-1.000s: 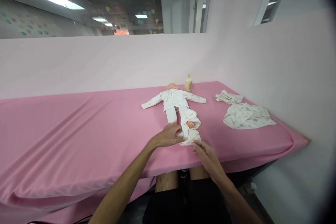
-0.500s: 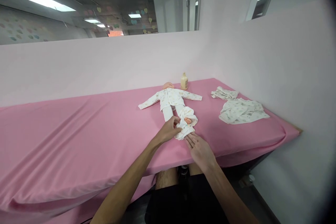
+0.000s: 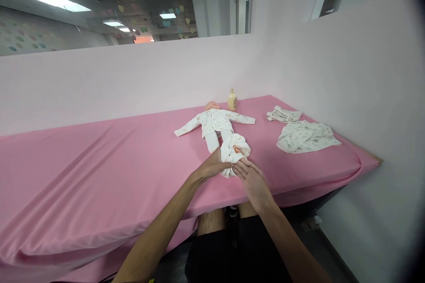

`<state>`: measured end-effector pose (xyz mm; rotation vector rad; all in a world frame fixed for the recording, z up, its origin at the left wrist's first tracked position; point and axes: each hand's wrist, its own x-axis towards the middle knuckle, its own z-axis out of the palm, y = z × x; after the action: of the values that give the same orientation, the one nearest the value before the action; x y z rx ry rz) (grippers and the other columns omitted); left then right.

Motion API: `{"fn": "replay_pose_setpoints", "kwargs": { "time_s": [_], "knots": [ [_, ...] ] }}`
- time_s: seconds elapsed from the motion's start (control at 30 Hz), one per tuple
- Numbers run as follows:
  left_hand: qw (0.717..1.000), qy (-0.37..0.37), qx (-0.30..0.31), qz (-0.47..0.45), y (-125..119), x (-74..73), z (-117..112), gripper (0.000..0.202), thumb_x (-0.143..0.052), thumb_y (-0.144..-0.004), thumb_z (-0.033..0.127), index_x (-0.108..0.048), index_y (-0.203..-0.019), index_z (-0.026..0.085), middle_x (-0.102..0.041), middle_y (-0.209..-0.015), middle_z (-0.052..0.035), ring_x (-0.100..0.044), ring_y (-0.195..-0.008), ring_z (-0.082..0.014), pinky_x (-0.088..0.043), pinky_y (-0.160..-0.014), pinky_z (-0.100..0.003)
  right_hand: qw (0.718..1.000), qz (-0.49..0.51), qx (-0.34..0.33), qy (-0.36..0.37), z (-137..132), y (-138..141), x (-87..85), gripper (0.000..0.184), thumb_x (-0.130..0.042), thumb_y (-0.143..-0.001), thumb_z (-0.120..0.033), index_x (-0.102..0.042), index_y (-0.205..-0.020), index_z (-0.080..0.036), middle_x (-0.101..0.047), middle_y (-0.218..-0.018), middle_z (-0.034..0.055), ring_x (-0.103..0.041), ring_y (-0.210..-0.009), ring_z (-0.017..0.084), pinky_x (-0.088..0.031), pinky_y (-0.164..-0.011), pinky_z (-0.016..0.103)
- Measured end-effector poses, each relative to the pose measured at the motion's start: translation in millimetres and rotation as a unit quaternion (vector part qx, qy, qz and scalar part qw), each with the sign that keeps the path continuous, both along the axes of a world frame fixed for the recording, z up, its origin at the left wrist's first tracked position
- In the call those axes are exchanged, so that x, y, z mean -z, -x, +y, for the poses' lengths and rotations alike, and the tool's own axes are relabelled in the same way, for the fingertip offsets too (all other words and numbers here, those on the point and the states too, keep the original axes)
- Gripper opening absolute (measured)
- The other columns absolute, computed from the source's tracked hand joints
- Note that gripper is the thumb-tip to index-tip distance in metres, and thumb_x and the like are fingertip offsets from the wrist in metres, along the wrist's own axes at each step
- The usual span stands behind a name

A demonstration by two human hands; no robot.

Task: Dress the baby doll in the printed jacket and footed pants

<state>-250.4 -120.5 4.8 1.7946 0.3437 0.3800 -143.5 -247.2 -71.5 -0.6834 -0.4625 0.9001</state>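
A baby doll (image 3: 212, 105) lies on its back, its head toward the wall, dressed in a white printed jacket (image 3: 214, 120) with the sleeves spread. White cloth covers its legs (image 3: 211, 140). Bunched white baby pants (image 3: 229, 152) ring the doll's foot (image 3: 236, 149), whose skin-coloured part shows in the opening. My left hand (image 3: 213, 164) is closed on the left side of the bunched pants, thumb toward me and fingers partly hidden behind the cloth. My right hand (image 3: 255, 185) has its fingers stretched out, the tips touching the pants' near right edge by the opening.
A pink sheet (image 3: 99, 177) covers the long table. By the wall behind the doll stands a pale yellow pump bottle (image 3: 232, 101). Two printed white cloth items, a crumpled one (image 3: 283, 114) and a larger spread one (image 3: 307, 137), lie at the right. Walls border the back and right.
My right fingers have moved up to the pants' opening beside the foot. The left hand has shifted its hold, its thumb now stretched across the cloth. The foot is more covered.
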Motion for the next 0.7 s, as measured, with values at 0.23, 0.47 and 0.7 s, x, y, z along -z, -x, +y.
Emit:
{"fn": "replay_pose_setpoints", "kwargs": {
  "time_s": [0.23,0.47,0.7],
  "knots": [
    [0.996,-0.039,-0.081,0.003,1.0,5.9,-4.5,0.065,-0.066,-0.078,0.023,-0.041,-0.138,0.016,-0.061,-0.128,-0.0095,-0.058,-0.116,-0.0247,-0.051,-0.094,-0.036,0.996,-0.002,0.006,0.086,-11.8,10.4,-10.7,0.026,-0.078,-0.073,-0.036,-0.075,-0.090,-0.016,-0.073,-0.105,0.0105,-0.065,-0.110,0.026,-0.041,-0.111,0.044],
    [0.999,-0.026,-0.027,0.030,12.3,12.3,-14.9,0.074,-0.065,-0.079,0.021,-0.030,-0.145,0.020,-0.061,-0.119,-0.0090,-0.060,-0.106,-0.0244,-0.053,-0.081,-0.036,0.993,0.005,-0.033,0.110,18.9,9.4,-14.7,0.027,-0.081,-0.068,-0.036,-0.075,-0.084,-0.016,-0.073,-0.082,0.0042,-0.065,-0.074,0.015,-0.051,-0.070,0.026],
    [0.995,-0.046,-0.083,0.027,38.1,19.8,-22.9,0.040,-0.068,-0.082,0.031,-0.061,-0.119,0.019,-0.058,-0.128,-0.0101,-0.055,-0.115,-0.0244,-0.047,-0.096,-0.037,0.990,0.057,0.026,0.127,32.9,22.5,-32.6,0.049,-0.082,-0.061,-0.023,-0.070,-0.109,-0.020,-0.074,-0.090,0.0017,-0.067,-0.077,0.018,-0.052,-0.063,0.027]
  ]
}}
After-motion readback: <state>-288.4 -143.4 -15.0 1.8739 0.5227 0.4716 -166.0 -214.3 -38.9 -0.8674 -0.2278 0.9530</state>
